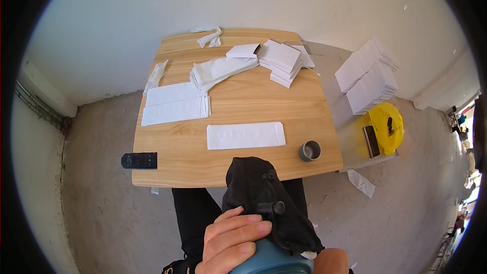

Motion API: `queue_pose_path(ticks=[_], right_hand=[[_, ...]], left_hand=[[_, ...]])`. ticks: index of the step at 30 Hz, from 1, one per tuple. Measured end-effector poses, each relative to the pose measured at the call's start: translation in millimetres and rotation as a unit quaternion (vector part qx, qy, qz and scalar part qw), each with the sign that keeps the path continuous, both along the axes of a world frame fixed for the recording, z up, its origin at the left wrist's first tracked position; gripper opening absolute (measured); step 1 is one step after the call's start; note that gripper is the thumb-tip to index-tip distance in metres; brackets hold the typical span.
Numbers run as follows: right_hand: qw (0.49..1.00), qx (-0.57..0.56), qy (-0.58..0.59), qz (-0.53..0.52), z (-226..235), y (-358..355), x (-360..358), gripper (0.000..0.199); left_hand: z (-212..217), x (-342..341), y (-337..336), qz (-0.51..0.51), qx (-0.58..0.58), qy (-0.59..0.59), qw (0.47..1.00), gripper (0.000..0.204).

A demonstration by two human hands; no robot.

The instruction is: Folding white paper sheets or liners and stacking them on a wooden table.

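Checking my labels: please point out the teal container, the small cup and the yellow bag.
Teal container (275,260), head view: rounded side.
Small cup (310,151), head view: inside.
Yellow bag (382,125), head view: crumpled side.

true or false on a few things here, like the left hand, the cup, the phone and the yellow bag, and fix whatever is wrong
1. The left hand lies against a teal container. True.
2. The white stack at the middle of the wooden table is left of the cup. True.
3. The cup is bright red. False: it is teal outside with a metallic inside.
4. The phone is beside the yellow bag. True.
5. The yellow bag sits on the wooden table. False: it is on the grey surface to the right.
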State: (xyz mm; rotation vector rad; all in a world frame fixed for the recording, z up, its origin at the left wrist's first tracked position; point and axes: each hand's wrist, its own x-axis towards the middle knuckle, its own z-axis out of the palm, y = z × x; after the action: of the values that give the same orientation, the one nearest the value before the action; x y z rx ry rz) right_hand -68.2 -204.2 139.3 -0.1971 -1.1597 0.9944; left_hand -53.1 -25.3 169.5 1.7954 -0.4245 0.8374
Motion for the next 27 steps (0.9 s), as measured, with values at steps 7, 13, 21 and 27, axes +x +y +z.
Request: queue_pose_path(ticks=[7,13,21,27], right_hand=[[0.979,0.156,-0.100,-0.091,42.4,43.6,53.8,0.020],[0.976,0.109,-0.144,-0.121,38.1,28.0,55.6,0.022],[0.975,0.124,-0.094,-0.156,13.2,33.4,22.5,0.022],[0.976,0.142,-0.122,-0.112,32.6,33.0,48.8,0.022]], left_hand=[[0.7,0.3,-0.3,-0.008,0.004,0.001,1.000,0.038],[1.1,-3.0,1.4,-0.009,0.010,-0.003,1.000,0.038],[0.3,-2.2,1.1,-0.008,0.009,-0.008,1.000,0.038],[0.5,-2.7,1.5,-0.009,0.012,-0.006,1.000,0.038]])
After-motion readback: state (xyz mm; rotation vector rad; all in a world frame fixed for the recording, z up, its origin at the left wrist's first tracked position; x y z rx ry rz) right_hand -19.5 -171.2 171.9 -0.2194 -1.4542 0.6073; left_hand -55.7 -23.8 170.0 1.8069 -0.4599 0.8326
